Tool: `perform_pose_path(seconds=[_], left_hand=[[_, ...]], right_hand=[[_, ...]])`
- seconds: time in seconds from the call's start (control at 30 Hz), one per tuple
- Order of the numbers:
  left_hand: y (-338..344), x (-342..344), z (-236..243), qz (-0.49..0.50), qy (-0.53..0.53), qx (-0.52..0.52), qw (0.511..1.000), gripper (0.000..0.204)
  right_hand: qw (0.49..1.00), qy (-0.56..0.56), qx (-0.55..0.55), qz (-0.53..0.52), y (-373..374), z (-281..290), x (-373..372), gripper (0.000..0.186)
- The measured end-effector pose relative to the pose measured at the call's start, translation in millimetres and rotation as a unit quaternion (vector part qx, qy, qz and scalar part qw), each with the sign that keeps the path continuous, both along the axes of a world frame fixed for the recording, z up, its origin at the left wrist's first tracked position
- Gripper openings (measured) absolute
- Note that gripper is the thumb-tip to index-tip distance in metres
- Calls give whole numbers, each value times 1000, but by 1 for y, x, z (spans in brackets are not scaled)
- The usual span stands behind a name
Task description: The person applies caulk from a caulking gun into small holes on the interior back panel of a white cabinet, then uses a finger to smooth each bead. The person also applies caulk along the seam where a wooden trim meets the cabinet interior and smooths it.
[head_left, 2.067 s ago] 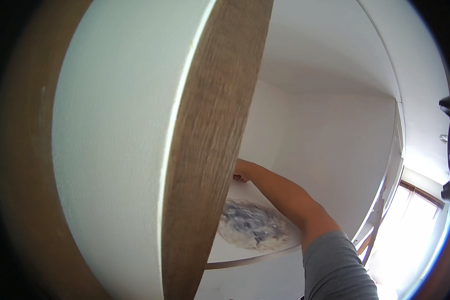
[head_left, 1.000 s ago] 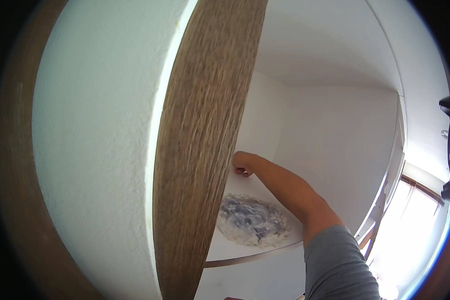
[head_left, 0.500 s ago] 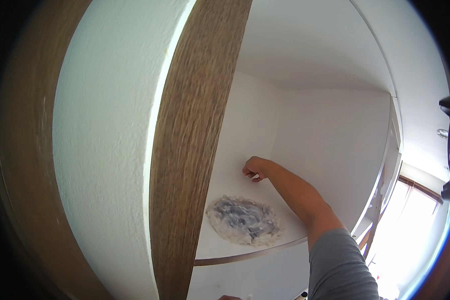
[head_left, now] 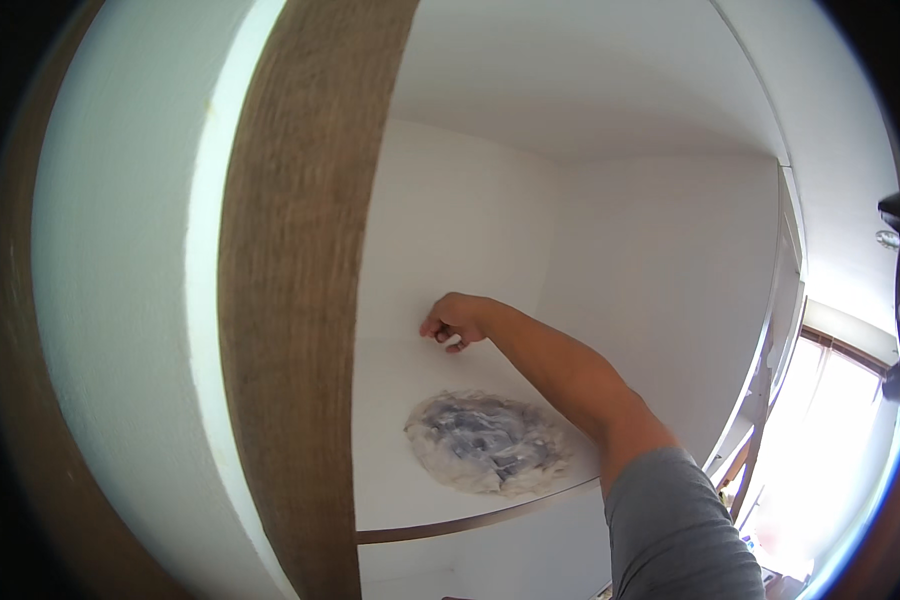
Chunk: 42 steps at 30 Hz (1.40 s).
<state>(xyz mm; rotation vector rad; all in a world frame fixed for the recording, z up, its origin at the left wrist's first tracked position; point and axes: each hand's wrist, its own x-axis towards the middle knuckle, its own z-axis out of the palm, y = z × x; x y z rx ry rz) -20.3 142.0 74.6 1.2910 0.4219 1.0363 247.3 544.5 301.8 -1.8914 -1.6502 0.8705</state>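
Bordering the far left, a brown wooden frame (head_left: 15, 310) curves beside a pale, rough-textured wall (head_left: 120, 300), and next to that stands a tall wood-grain panel (head_left: 290, 280). This panel sits further left in view than it did a moment ago, probably because the wearer's head has shifted, so more of the white shelf (head_left: 380, 440) and its back wall (head_left: 440, 200) is uncovered. Over the rear of the shelf is the right hand (head_left: 455, 322), now whole in sight and clear of the panel, which partly hid it about two seconds ago; since the last half second it has also moved left relative to the things below it. Its fingers are bent and fairly close together; whether they grip something small or touch the surface, I cannot tell. Nearer the front edge lies a crumpled grey-and-whitish bundle (head_left: 485, 445), below the hand and apart from it, in much the same spot on the shelf. In my judgement, the reach concerns the back of the shelf more than the bundle, and it can now be followed better. The left hand cannot be made out. Further right come the bare forearm, a grey sleeve (head_left: 675, 525) and finally a bright window (head_left: 805, 430).
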Motion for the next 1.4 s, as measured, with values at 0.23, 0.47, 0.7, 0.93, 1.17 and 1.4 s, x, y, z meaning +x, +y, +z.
perform_pose_path(seconds=[0.23, 0.47, 0.7, 0.93, 1.17, 1.4], left_hand=[[2, -1, 0, 43, 52, 7, 998, 39], [-1, 1, -3, 17, 21, -6, 1000, 43], [5, 8, -18, 30, 17, 30, 999, 42], [21, 14, -38, 11, 12, 26, 1000, 46], [39, 26, -54, -48, 14, 24, 998, 48], [-5, 24, -63, -44, 24, 93, 994, 54]], right_hand=[[966, -208, 115, 105, -95, 45, -16, 22], [872, -325, 72, 360, -260, 40, -40, 47], [875, -357, 196, 261, -280, -2, -70, 25], [888, -177, 384, 180, -299, -54, -55, 20], [840, -90, 485, 227, -324, -82, -42, 16], [774, -28, 616, 144, -347, -89, -45, 25]])
